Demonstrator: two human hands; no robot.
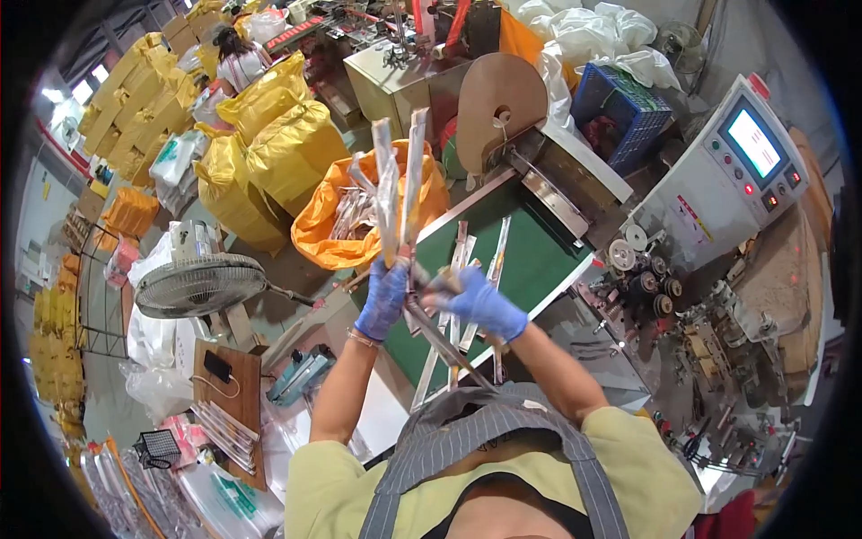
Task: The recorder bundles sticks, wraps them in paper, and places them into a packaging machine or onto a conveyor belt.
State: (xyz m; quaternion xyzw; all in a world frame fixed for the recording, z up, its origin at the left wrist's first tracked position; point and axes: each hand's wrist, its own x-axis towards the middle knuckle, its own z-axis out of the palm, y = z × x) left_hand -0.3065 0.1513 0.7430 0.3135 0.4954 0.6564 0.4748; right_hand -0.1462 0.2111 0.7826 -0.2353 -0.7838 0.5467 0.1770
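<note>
My left hand (383, 298), in a blue glove, is closed around a bundle of long narrow clear packets (396, 184) that stand upright above it. My right hand (485, 305), also blue-gloved, grips the lower part of the same bundle from the right side. Both hands are raised over the green conveyor belt (530, 256), where several more long packets (467, 269) lie loose.
A packaging machine with a lit control screen (752, 144) stands at the right. An orange bag (332, 235) holds more packets beside the belt. Yellow sacks (269, 144), a floor fan (199, 284), a blue crate (628, 103) and a seated person (238, 56) are around.
</note>
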